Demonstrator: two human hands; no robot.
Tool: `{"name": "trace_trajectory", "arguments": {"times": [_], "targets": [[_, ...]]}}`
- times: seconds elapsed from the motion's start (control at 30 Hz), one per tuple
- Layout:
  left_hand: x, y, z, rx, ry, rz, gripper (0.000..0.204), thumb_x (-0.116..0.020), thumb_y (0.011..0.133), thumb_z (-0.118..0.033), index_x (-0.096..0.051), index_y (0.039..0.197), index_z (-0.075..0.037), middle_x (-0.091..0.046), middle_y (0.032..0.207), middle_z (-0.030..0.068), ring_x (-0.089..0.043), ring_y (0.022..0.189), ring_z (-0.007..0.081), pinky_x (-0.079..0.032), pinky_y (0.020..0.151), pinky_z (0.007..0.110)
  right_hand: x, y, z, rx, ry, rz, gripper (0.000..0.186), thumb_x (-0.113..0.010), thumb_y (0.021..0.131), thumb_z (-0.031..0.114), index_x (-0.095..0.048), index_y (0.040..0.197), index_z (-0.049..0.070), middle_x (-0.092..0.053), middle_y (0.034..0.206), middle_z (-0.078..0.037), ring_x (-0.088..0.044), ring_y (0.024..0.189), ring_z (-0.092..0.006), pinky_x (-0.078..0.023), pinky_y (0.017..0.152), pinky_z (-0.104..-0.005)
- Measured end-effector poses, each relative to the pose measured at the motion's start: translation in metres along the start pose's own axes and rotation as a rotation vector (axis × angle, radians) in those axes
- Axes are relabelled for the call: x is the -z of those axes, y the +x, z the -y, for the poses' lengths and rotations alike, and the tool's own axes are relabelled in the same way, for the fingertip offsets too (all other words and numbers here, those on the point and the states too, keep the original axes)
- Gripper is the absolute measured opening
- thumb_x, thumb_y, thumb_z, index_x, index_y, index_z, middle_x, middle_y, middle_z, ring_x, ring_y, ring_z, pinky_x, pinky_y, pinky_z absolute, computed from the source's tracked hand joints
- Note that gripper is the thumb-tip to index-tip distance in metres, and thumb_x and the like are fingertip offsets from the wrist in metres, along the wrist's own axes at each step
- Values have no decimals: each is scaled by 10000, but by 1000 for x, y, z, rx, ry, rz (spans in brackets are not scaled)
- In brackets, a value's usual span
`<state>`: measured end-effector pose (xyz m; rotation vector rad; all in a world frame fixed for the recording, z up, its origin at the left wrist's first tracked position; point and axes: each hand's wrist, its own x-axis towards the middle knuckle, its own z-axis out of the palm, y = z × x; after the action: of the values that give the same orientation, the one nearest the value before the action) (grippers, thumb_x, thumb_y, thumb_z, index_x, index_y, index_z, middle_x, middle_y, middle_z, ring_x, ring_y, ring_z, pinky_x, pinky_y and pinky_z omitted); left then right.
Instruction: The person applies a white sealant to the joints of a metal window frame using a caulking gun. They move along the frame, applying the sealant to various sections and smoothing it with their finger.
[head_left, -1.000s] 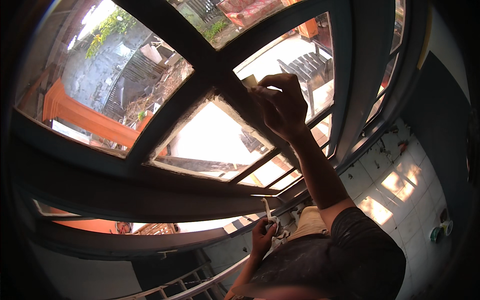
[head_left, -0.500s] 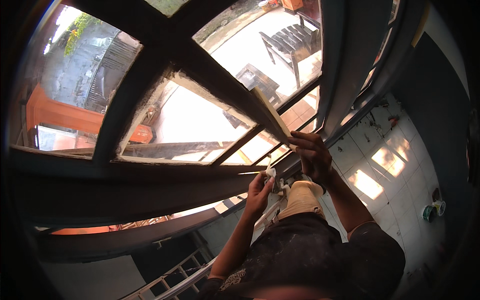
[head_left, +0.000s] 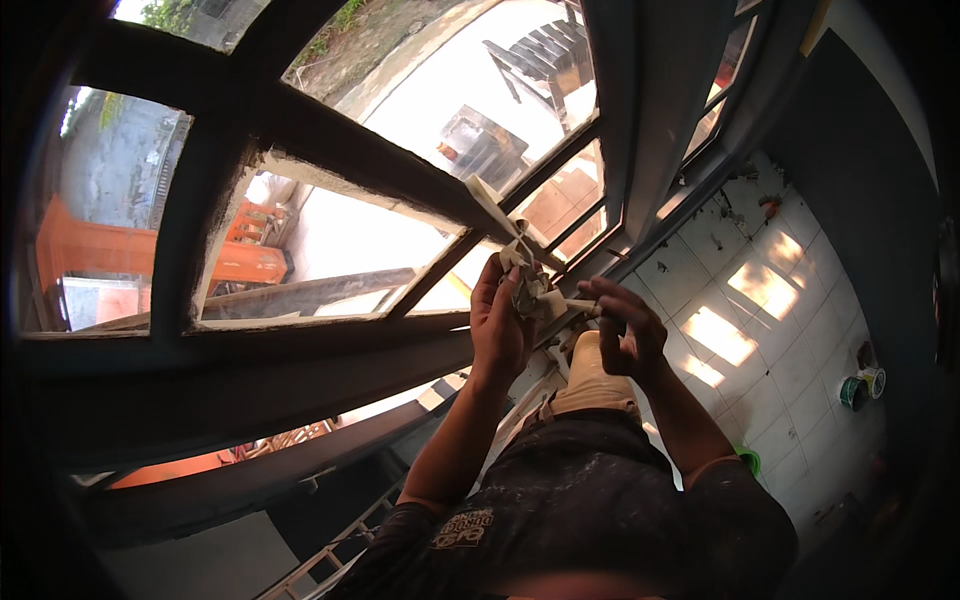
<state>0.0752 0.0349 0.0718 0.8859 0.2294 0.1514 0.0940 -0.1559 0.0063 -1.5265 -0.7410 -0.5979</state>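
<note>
In front of the window, my left hand [head_left: 500, 325] is closed around a crumpled wad of pale masking tape [head_left: 520, 268]. My right hand [head_left: 632, 328] sits just to the right, fingers bent in a pinch at the end of a short pale tape piece [head_left: 578, 305] that runs toward the wad. Above the wad, a loose, twisted tape strip [head_left: 488, 203] lies along the dark window bar [head_left: 400, 178]. Whether its upper end is stuck to the bar I cannot tell. Glass panes [head_left: 335, 240] with pale, smeared edges surround the bar.
A ladder [head_left: 330, 555] stands at the lower left. On the tiled floor [head_left: 790, 400] to the right are green containers [head_left: 853, 393] and scattered debris. Beyond the glass I see a dark slatted chair [head_left: 545, 60] and a low dark table [head_left: 480, 145].
My left hand has risen toward the bar, its wad now larger in view. The right hand has left the strip on the bar and come down beside the wad. The view has shifted.
</note>
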Motion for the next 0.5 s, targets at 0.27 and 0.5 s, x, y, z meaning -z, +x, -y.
{"name": "trace_trajectory", "arguments": {"times": [0.27,0.5], "targets": [[-21,10,-62,-375,317,161,301,-572,1135,-75,-570,1426,1,-692,1289,100,-719,1103,159,-601,951,312,-44,110,-50,-88,-85,-66,508,-806,941,18,-652,1425,41,-726,1347,-153,-719,1229,-308,-584,1048,-411],[-18,-2,-84,-563,407,-340,395,-598,1108,-70,-531,1483,30,-681,1326,162,-738,1113,225,-637,973,378,-114,132,-77,-29,60,-140,425,-841,926,83,-721,1334,70,-743,1257,-127,-705,1190,-316,-570,1002,-418]]}}
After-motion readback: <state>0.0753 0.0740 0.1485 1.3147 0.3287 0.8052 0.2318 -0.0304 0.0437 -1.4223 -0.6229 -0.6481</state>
